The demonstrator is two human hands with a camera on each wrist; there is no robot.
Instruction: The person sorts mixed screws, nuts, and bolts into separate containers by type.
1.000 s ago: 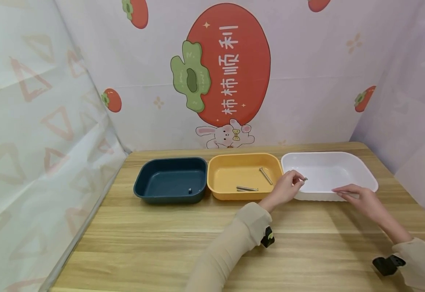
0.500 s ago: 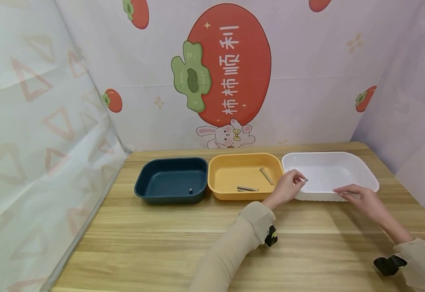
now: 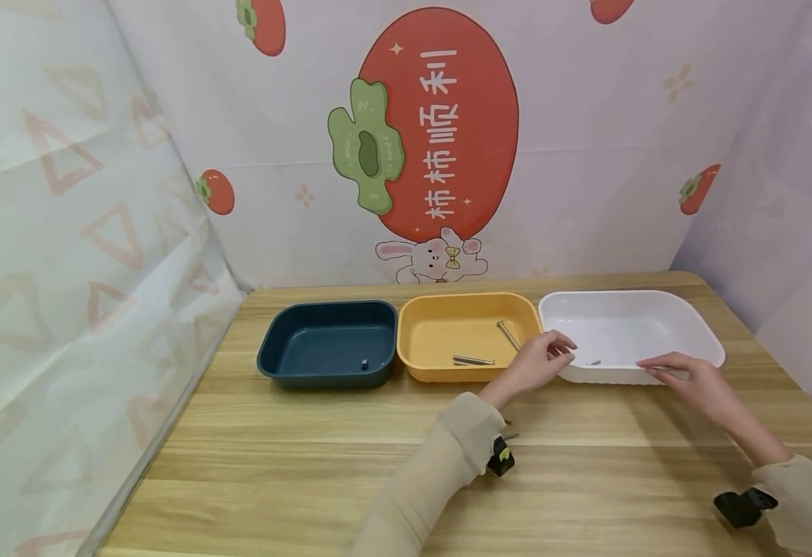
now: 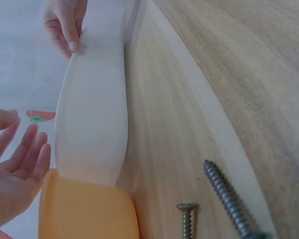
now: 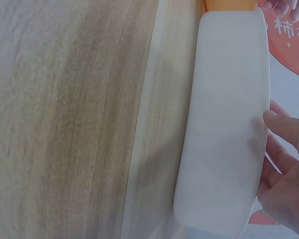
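My left hand hovers over the near-left rim of the white bin, its fingers loosely spread and holding nothing. A small screw lies inside that bin, just right of the fingertips. With thumb outside and fingers inside, my right hand pinches the bin's near rim, as the right wrist view also shows. On the table under my left wrist lie two screws, mostly hidden by the sleeve in the head view. The left wrist view shows them as a longer dark screw and a shorter countersunk one.
A yellow bin with several long bolts stands left of the white one, touching it. Beyond it sits a dark blue bin holding a small metal nut-like piece. Printed cloth hangs behind and at both sides of the wooden table.
My left hand has let go of the small screw, which now lies in the white bin. That hand has drawn back slightly left and down. The right hand stays on the rim.
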